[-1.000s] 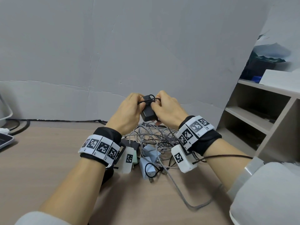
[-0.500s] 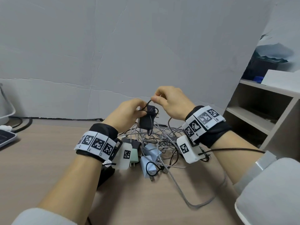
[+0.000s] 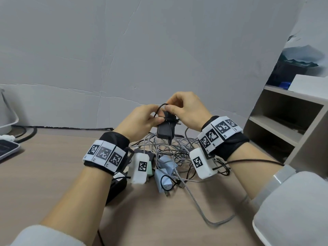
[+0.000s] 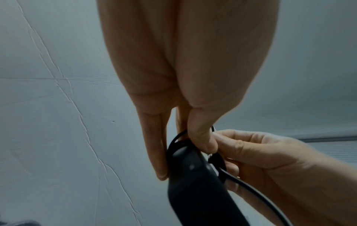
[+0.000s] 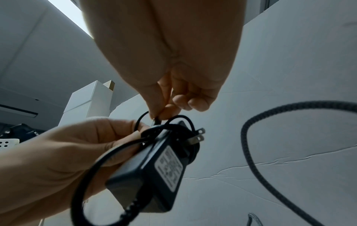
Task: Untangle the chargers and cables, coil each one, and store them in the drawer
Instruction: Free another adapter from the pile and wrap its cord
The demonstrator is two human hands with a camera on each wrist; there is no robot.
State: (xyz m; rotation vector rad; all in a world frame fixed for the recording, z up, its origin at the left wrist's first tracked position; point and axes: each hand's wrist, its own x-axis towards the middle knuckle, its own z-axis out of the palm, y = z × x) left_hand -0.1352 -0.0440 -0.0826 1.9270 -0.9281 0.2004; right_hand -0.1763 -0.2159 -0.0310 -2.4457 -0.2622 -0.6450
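Our left hand (image 3: 140, 119) grips the black power adapter (image 3: 165, 129) above the tangled cable pile (image 3: 170, 150) on the desk (image 3: 44, 174), our right hand (image 3: 186, 110) pinches its thin black cord (image 3: 160, 108), wrapped round the adapter's top

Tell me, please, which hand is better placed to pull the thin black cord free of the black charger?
The right hand: it already pinches the cord at the top, while the left hand grips the charger to steady it.

The left hand (image 4: 185, 64) held the top of a black charger (image 4: 195, 183). The right hand (image 4: 270, 165) pinched its thin black cord (image 4: 249, 188) beside the left thumb.
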